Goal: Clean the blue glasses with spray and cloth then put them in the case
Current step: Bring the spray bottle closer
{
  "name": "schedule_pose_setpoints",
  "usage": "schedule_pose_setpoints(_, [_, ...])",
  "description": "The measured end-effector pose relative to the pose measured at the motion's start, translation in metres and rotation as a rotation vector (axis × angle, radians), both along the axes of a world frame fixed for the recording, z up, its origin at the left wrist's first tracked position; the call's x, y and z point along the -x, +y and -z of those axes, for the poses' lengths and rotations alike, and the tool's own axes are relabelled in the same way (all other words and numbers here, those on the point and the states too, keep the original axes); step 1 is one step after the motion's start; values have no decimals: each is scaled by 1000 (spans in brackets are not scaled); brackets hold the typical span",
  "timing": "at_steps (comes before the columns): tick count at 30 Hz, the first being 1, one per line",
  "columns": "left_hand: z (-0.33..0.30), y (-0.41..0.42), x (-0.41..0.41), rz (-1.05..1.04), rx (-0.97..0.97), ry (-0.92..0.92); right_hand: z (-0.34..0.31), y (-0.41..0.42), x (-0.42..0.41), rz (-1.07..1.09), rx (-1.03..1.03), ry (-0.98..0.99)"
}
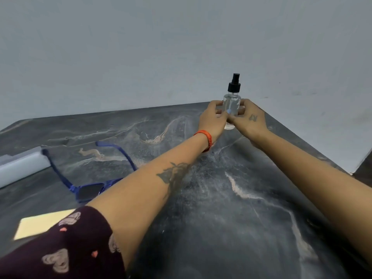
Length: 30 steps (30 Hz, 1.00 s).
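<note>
The fingers [216,114] of the left hand [213,119] are curled around the left side of the spray bottle [231,103], and the fingers of the right hand [250,117] are curled around its right side, so both hands grip the same bottle. The thumbs meet in front of its lower part. The bottle is clear, with a black spray head [234,82], and it stands upright at the far edge of the table [211,198], near the pale wall [161,47]. Its base seems to touch the table, but the hands cover part of it, so I cannot be sure.

An orange band [207,138] is on the left wrist, and a dark sleeve [66,250] with a pale pattern covers the left upper arm.

The blue glasses [88,186] lie on the table at the left, well apart from the bottle, with their arms open and pointing away from the person. The left forearm hides part of the frame. A white case [22,166] lies just beside the tip of one arm of the glasses, at the left edge of the view. A pale yellow cloth [40,222] lies flat on the table, nearer to the person, and the sleeve covers one part of it.
</note>
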<state>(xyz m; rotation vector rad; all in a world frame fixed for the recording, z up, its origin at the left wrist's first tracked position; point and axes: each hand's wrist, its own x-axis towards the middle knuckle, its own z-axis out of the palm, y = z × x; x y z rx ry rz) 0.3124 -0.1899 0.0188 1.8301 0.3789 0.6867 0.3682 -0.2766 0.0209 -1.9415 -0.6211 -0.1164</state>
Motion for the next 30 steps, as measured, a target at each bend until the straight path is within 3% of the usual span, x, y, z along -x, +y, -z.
schedule_pose_setpoints(9, [-7, -29, 118, 23, 6, -56, -14, -43, 109, -162, -35, 8])
schedule_pose_setpoints(17, [-3, -36, 204, 5, -131, -15, -6, -60, 181, -246, -41, -12])
schedule_pose_setpoints(30, [13, -13, 258, -17, -107, -33, 9, -37, 223, -325, -8, -32])
